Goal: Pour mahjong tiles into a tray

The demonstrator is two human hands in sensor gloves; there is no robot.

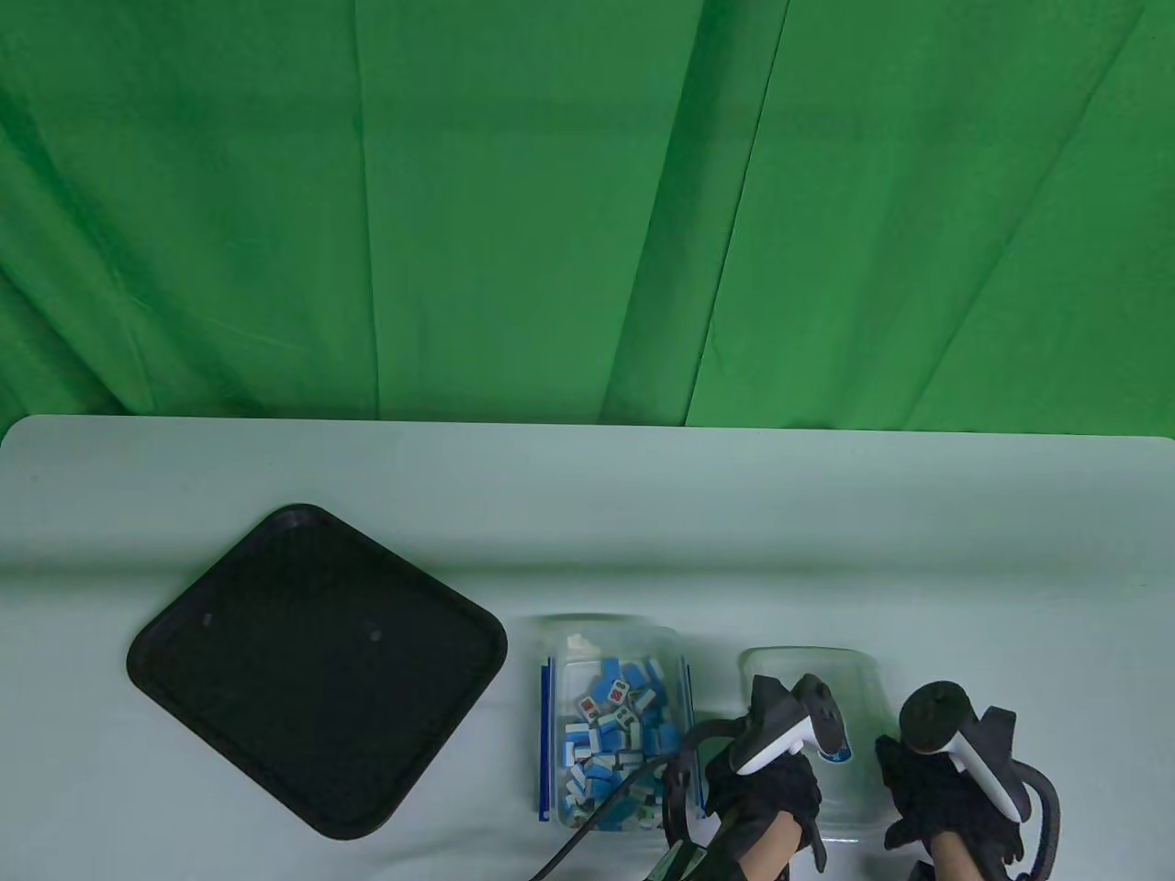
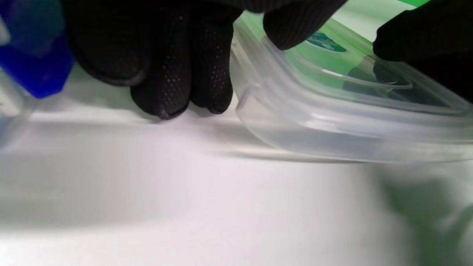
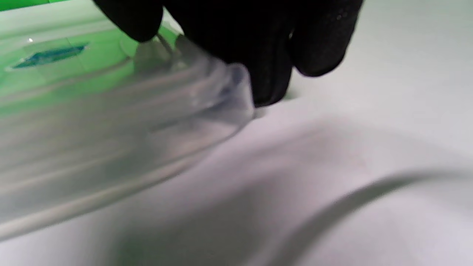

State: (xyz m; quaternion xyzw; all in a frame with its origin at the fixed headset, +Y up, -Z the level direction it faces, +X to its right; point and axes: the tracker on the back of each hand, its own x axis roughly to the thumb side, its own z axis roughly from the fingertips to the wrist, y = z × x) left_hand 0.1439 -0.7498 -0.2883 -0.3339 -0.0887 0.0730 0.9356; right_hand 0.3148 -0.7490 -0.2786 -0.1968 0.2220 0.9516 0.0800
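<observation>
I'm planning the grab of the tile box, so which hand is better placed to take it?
Probably the left hand. It sits right beside the open box of mahjong tiles, while the right hand is on the far side of the clear lid. Both hands hold that lid's edges now.

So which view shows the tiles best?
The table view: the tiles lie in the open box, faces visible. The left wrist view shows only a blue blur at its left edge; the right wrist view shows none.

blue label on clear lid (image 1: 835,754) illegible, tile (image 1: 613,694) markings too small to read
</observation>
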